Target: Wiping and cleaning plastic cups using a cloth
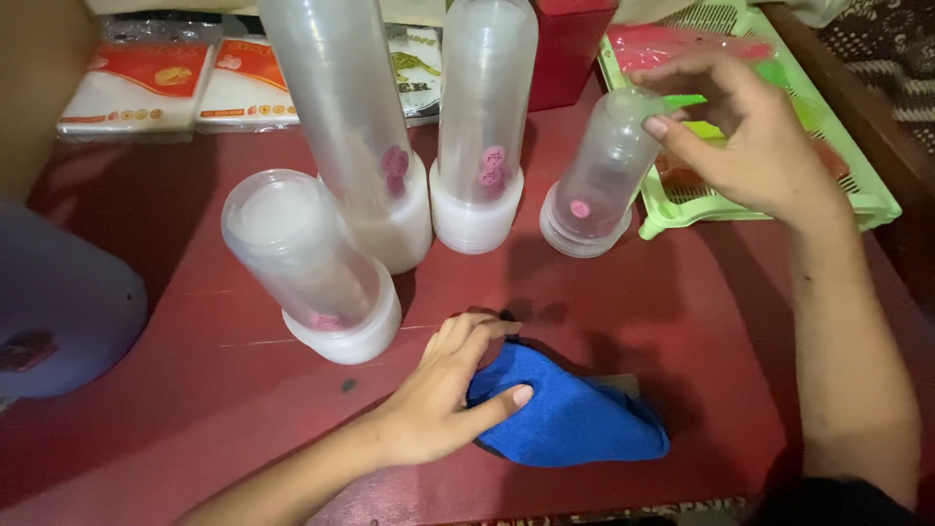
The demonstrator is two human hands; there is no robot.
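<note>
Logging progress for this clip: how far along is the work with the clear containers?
Three clear containers stand upside down on the red table, seemingly handled. In hand: the right hand grips the top of a fourth container, while the left hand rests on a blue cloth. Whether any have been wiped cannot be told.

Dim, warm light from above casts soft shadows on the red table [682, 321]; edges blur slightly.

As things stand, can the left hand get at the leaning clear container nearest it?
Probably yes: the left hand rests on the blue cloth, and only bare red table lies between it and the leaning clear container.
</note>
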